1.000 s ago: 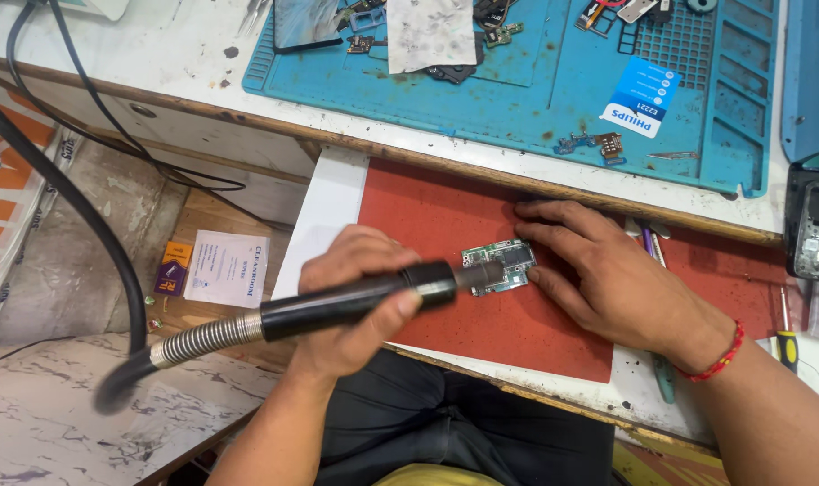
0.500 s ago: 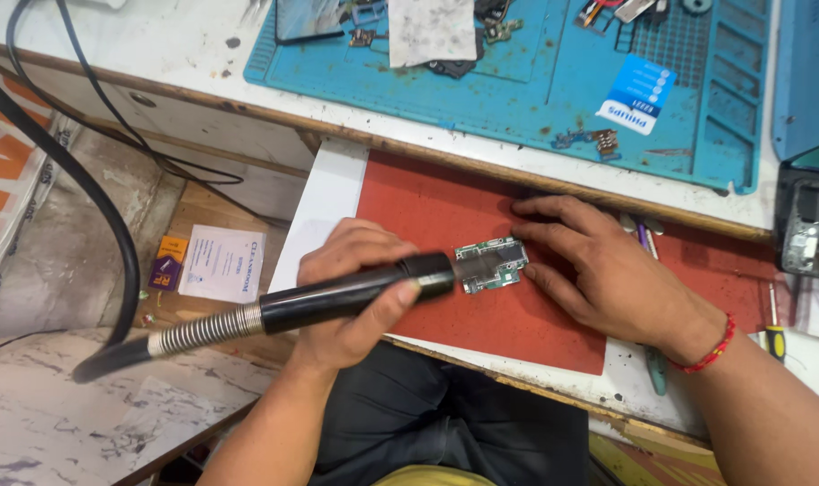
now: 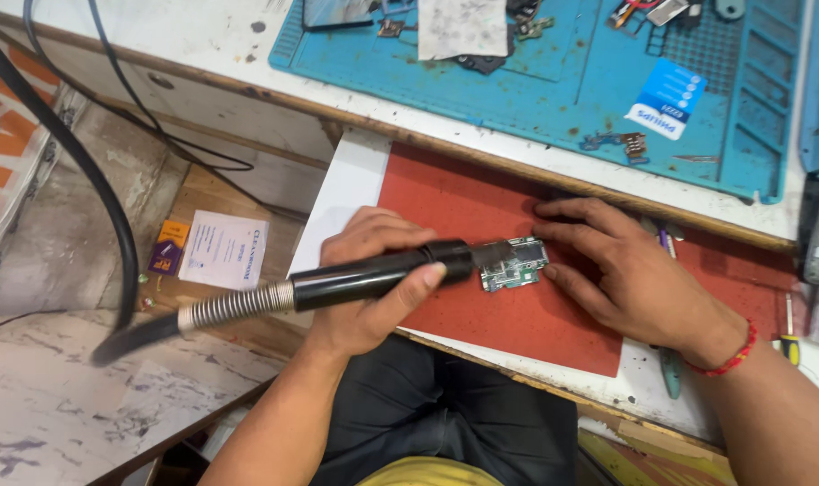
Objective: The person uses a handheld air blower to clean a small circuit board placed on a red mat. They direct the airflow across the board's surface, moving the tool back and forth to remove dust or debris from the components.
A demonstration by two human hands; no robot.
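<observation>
Our left hand (image 3: 373,279) grips the black cylindrical handpiece (image 3: 373,274); right-hand (image 3: 630,274) fingertips seemingly pin the small, thin green circuit board (image 3: 514,264) — fragile, edge-hold only.

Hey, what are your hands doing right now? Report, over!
Left hand grips black rotary tool handpiece, tip on small green circuit board. Right hand fingers pin board to red mat. Nothing in the way.

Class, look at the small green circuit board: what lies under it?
The circuit board rests on a red mat, pinned by the right hand's fingertips. The black handpiece in the left hand covers its left edge, so the mat there is hidden.
</observation>
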